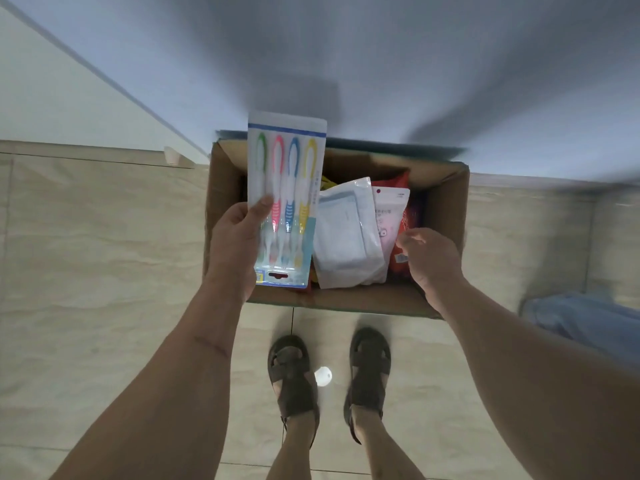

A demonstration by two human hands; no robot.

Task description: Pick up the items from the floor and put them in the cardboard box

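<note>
An open cardboard box [446, 209] stands on the tiled floor against the wall. My left hand [239, 244] grips a flat pack of toothbrushes [291, 188] in green, pink, blue and yellow, held over the box's left side. Inside the box lie a white plastic packet [346, 237], a pink-and-white pouch [389, 213] and a red snack bag [398, 261]. My right hand [433, 258] hovers over the box's right side near the red bag, fingers loosely curled with nothing in them.
My two sandalled feet [294, 372] stand just in front of the box. A small white round object [323, 375] lies on the floor between them. A blue cloth-like thing [581, 320] sits at the right. The wall rises behind the box.
</note>
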